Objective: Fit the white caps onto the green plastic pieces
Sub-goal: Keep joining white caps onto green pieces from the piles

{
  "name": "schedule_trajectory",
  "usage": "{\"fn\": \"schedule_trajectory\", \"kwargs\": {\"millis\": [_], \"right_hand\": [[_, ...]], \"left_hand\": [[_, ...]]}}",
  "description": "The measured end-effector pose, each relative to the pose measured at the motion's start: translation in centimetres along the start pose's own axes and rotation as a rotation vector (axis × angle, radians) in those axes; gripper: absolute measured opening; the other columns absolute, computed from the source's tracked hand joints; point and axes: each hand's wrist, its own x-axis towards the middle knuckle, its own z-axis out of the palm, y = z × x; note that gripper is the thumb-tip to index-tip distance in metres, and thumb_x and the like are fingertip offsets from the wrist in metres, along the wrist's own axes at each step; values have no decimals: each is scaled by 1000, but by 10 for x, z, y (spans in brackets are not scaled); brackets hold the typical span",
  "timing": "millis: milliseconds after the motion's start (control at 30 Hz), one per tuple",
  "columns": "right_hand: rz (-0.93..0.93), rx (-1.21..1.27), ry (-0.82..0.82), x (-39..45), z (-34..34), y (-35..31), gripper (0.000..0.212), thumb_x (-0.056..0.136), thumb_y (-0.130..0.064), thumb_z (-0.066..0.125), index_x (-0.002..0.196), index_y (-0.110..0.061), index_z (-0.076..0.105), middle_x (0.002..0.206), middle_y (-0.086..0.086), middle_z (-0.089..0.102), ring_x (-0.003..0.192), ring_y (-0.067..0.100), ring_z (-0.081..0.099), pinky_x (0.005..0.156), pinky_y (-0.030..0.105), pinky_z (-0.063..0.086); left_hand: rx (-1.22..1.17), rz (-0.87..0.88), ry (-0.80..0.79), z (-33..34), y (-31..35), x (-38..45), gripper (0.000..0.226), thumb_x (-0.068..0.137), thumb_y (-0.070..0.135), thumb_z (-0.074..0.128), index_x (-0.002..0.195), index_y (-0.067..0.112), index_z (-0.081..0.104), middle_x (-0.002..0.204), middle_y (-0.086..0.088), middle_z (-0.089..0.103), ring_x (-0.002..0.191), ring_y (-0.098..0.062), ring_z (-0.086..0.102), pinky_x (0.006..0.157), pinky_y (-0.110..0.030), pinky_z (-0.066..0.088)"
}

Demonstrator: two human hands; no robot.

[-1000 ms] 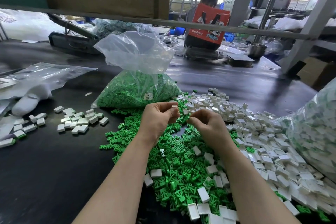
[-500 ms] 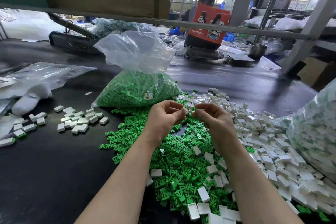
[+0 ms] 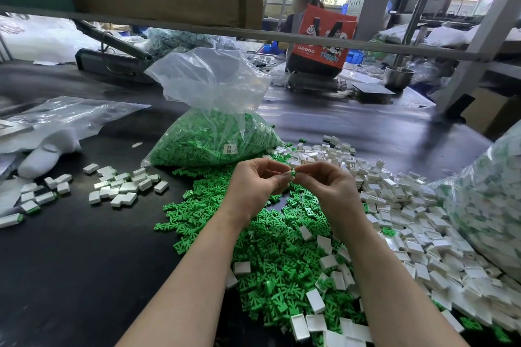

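While both hands meet above the green pile, the left hand pinches something small I cannot make out, and the right hand pinches a green piece at its fingertips. I would square the piece to the cap before pressing. Spare white caps lie just right on the surface.

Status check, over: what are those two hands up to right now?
Left hand and right hand fingertip to fingertip, pinching a small green piece. White cap not clearly visible. Nothing in the way.
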Motion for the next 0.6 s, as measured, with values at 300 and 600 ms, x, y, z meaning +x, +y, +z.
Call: {"fn": "schedule_trajectory", "kwargs": {"millis": [300, 600], "right_hand": [[47, -116, -16, -1, -2, 2, 7, 86, -9, 72, 93, -8, 74, 83, 3, 76, 79, 12, 71, 70, 16, 53], [68, -272, -101, -3, -3, 0, 8, 87, -8, 71, 82, -14, 72, 74, 1, 75, 71, 13, 71, 67, 17, 53]], "left_hand": [[108, 67, -9, -3, -4, 1, 12, 82, 4, 74, 91, 11, 75, 81, -5, 76, 74, -15, 72, 74, -28, 59], [200, 85, -11, -4, -13, 0, 11, 83, -3, 72, 87, 8, 74, 80, -14, 74, 73, -21, 72, 73, -31, 61]]}}
